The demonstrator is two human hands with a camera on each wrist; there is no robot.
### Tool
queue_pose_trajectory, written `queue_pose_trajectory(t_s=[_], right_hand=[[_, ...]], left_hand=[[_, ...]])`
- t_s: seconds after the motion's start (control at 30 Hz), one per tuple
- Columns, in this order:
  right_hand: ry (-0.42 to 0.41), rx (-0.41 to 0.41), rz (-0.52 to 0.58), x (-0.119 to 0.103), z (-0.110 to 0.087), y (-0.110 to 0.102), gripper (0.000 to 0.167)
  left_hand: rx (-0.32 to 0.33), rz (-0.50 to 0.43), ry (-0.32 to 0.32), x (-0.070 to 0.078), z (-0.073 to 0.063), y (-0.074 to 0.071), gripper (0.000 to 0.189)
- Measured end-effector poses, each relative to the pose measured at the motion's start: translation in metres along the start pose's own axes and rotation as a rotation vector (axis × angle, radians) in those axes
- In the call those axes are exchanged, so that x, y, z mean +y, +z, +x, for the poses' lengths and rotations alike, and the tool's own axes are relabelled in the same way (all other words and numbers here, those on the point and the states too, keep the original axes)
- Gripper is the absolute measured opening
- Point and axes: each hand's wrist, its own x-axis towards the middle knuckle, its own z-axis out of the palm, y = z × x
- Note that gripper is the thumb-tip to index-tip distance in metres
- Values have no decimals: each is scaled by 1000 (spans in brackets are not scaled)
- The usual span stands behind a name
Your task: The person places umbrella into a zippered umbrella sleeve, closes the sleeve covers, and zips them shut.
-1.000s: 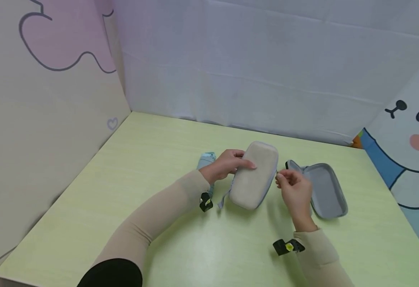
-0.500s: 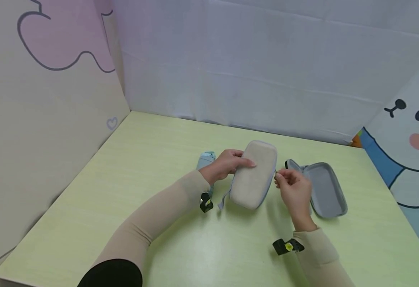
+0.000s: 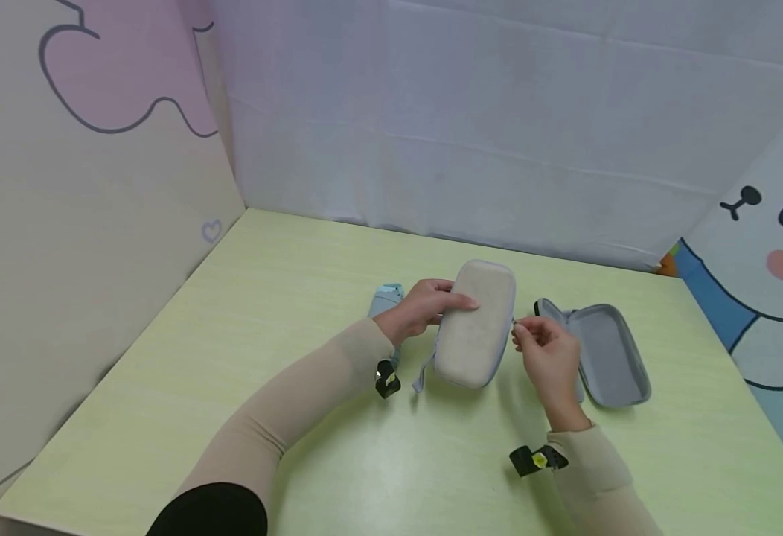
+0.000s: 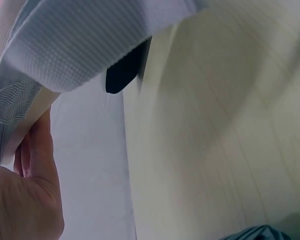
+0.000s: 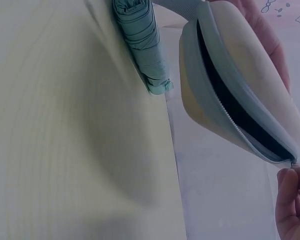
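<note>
Thumb and fingers of our left grip [image 3: 423, 309] are clamped on a cream, rounded-oblong fabric case with lilac-grey trim [image 3: 475, 346], the thumb across its face. We hold the case in the air above the pale yellow-green bench [image 3: 365, 461], between both grips. Our right grip [image 3: 552, 353] is at its opposite long side, thumb and forefinger pinched together on what looks like a small zip pull [image 5: 293, 162], mostly hidden by the fingertips.

From the right wrist we see the pale blue-grey zip band [image 5: 201, 75] parted along a dark gap; we cannot tell whether anything lies inside. We judge the case light, with fairly stiff panels that may give under a hard squeeze, and its fabric should resist slipping. Our best hold is this one on the flat face, clear of the zip; squeezing near the gap could warp it. The tiny pull asks for a firm pinch, with force along the seam. A limp lilac-grey strap [image 3: 421, 374] hangs below the left grip and could snag.

Beside the left grip, partly hidden by it, lies a pleated teal fabric roll [image 5: 140, 45]; just right of the right grip, an opened grey shell [image 3: 609, 357] rests on the bench.
</note>
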Motion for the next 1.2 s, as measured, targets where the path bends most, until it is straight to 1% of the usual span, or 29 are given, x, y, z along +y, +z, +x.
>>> queue_pose_trajectory(t_s=[0.2,0.43,0.63,0.9,1.2], right_hand=[[26,-14,2,-1,5,0,7],[54,-30,-8,1,7,-1,9],[49,-17,-13,3,8,-2,8],[26,-14,-24,-1,7,-2,5],[4,-10,-17,1,5,-2,4]], left_hand=[[25,-20,3,-2,2,1,42],[76,-51,0,-2,3,4,40],[68,-51,9,-3,3,6,40],[82,-63,10,-3,2,8,36],[85,-73,7,-2,4,8,37]])
